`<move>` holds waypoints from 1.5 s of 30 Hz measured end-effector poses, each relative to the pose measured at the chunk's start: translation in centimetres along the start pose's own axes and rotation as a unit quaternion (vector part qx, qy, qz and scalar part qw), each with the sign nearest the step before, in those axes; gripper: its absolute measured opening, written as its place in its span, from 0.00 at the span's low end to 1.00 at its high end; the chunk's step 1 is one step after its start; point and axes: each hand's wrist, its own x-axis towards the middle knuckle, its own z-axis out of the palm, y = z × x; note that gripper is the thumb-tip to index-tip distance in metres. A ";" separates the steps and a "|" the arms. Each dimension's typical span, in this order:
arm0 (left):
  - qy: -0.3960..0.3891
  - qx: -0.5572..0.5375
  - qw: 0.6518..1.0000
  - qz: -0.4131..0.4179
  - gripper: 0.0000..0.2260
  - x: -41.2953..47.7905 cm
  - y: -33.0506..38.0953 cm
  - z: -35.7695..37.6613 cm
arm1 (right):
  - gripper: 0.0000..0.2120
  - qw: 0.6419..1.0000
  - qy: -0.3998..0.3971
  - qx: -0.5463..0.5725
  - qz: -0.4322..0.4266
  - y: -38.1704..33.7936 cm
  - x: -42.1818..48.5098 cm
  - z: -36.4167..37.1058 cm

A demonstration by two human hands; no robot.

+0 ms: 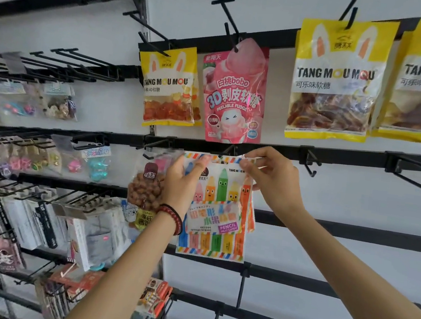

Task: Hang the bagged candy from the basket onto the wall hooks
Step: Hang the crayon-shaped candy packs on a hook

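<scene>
Right hand point(268, 178) pinches the pencil candy bag point(217, 213) by its top, under a half-hidden hook point(229, 149); left hand point(184, 182) lies across its corner, thumb hidden, grip unclear

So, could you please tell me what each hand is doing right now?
Left hand: holds the pencil candy bag at its top-left corner.
Right hand: pinches the same bag's top-right edge.

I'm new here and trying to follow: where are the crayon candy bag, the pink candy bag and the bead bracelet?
crayon candy bag point(213, 215), head view, middle of its front label
pink candy bag point(234, 93), head view, middle of its printed front
bead bracelet point(173, 217), head view, red beads on the left wrist
</scene>
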 end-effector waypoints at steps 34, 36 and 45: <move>0.028 0.209 0.975 0.071 0.27 2.2 -4.2 3.0 | 0.12 0.989 0.019 -0.133 0.054 4.8 2.6 1.0; 0.029 0.206 0.976 0.068 0.26 2.4 -4.2 3.4 | 0.11 0.986 0.039 -0.150 0.063 4.8 2.8 1.0; 0.018 0.175 0.982 0.074 0.25 4.2 -5.5 4.4 | 0.20 0.963 0.039 -0.233 0.126 5.2 3.8 0.4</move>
